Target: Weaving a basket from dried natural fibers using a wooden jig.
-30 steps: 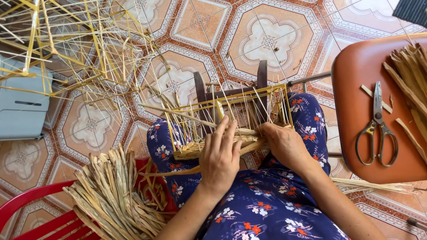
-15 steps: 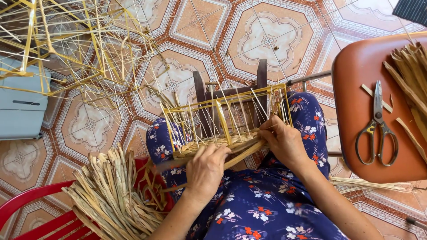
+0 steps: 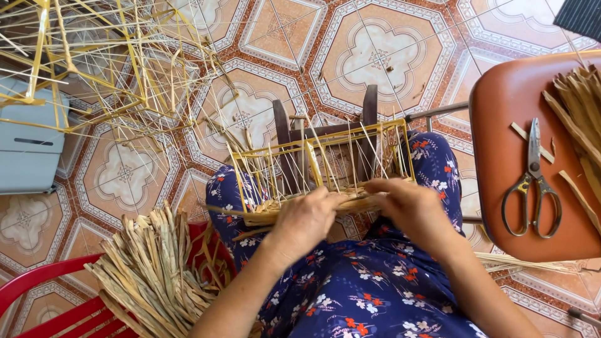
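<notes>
Tiled floor (image 3: 375, 56) underneath everything, patterned in orange, cream and brown. Across the upper left, a loose heap of yellow stick frames (image 3: 106, 69), tangled and overlapping, reaching above a grey box (image 3: 28, 150) at the left edge. At the right, an orange chair seat (image 3: 501, 112) bearing a bundle of dry brown strips (image 3: 579, 112) along its far edge and a pair of scissors (image 3: 532, 184) lying flat with blades pointing away and handles toward the lap. At the lower left, a red chair (image 3: 44, 281) piled with a thick sheaf of dry leaf strips (image 3: 156, 275), fanned out and touching the left knee. Down the middle, a lap in a blue flowered dress (image 3: 369, 294), knees apart. Resting on the knees, a half-woven basket (image 3: 313, 169): thin yellow uprights standing in a box shape, a woven band of straw along the near edge, dark wooden bars showing through behind. Left hand (image 3: 303, 219) curled over the near woven band, fingers bent and closed on the straw at the edge. Right hand (image 3: 407, 203) just beside it, on the right part of the same band, fingers bent down and pinching the strands; fingertips partly hidden behind the weave, so exact grip hard to tell. Both hands touching the basket, nearly meeting at its middle. A few pale loose strips (image 3: 532, 263) lying under the right forearm, near the orange seat.
</notes>
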